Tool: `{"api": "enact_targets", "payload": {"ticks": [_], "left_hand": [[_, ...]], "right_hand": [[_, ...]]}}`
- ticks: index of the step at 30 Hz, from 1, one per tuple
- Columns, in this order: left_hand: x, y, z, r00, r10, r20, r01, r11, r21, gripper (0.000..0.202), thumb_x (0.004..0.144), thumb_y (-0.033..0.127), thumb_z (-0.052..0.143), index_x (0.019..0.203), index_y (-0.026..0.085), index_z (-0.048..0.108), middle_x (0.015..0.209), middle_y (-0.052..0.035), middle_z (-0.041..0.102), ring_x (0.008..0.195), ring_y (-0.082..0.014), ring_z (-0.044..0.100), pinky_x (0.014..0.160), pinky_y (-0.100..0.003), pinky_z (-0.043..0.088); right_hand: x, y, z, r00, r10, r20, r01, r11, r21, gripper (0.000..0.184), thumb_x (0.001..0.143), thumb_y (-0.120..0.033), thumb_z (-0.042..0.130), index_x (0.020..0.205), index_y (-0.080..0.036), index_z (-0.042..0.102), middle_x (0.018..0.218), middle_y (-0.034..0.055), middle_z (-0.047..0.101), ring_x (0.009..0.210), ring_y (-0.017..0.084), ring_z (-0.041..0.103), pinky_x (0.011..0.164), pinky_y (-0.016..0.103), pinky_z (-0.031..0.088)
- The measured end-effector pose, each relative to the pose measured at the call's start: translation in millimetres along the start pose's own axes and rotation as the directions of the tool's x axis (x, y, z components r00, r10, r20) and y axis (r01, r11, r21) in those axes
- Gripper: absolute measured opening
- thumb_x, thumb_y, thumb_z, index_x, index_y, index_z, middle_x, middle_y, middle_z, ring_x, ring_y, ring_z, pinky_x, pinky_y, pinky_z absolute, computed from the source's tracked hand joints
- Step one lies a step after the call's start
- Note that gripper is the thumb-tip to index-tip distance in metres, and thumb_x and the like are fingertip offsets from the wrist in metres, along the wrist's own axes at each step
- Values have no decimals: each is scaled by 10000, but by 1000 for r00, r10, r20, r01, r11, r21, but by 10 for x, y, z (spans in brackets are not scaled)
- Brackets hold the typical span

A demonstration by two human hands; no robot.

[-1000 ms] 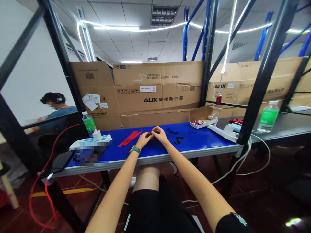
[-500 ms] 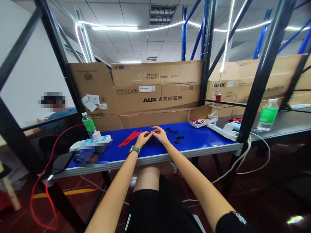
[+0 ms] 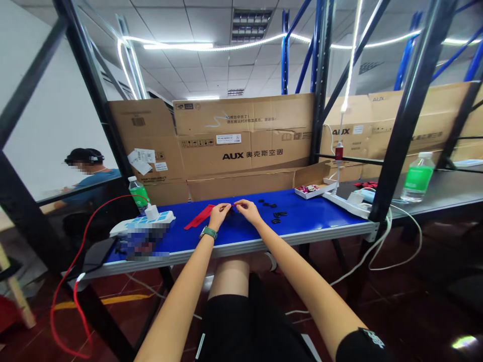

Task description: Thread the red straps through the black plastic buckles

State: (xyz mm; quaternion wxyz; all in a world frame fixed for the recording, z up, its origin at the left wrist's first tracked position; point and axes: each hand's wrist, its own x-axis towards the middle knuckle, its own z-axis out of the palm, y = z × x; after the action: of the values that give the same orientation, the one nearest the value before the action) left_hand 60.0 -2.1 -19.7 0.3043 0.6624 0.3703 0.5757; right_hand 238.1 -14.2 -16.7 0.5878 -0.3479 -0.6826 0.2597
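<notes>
Your left hand and right hand are close together, pinching a thin red strip above the middle of the blue worktop; hold that pinch steady, fingertips level.

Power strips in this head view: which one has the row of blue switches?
The power strip at the left end of the blue-topped bench; the white strip at the bench's right end shows no such switches.

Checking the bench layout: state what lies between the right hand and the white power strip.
Head view: small black plastic pieces lie on the blue bench between the right hand and the power strip.
</notes>
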Motion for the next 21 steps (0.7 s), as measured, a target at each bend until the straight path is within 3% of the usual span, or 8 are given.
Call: {"api": "enact_targets", "payload": {"ticks": [3,9,13,21], "left_hand": [[17,-3,-27,998,47,-44,-47,999,-9,431,786,528,718,981,143,716,1023,-138,756,966,-240,712,895,-383,555],[7,29,-10,996,90,-20,-90,996,4,423,764,537,737,942,155,710,956,-115,757,891,-234,718,865,-388,556],[-17,72,-13,994,106,28,-107,993,38,391,761,545,727,848,163,729,892,-98,762,849,-234,706,842,-388,552],[-51,147,-19,997,75,25,-75,997,14,369,732,513,756,804,155,704,834,-92,751,778,-214,698,759,-348,556]], "right_hand": [[-24,-18,3,997,-58,59,61,997,-46,235,824,-397,630,924,-225,756,907,39,759,863,211,704,850,344,554],[-8,0,-27,998,-59,-26,59,998,-10,281,825,-448,660,964,-220,746,942,49,764,881,215,712,864,354,561],[-17,-9,-22,998,-58,17,59,997,-47,275,819,-463,660,911,-224,761,892,39,765,854,217,711,834,344,567],[-25,-8,-4,999,-1,48,2,1000,-11,292,791,-459,676,896,-203,769,803,37,755,666,194,691,682,317,575]]}}
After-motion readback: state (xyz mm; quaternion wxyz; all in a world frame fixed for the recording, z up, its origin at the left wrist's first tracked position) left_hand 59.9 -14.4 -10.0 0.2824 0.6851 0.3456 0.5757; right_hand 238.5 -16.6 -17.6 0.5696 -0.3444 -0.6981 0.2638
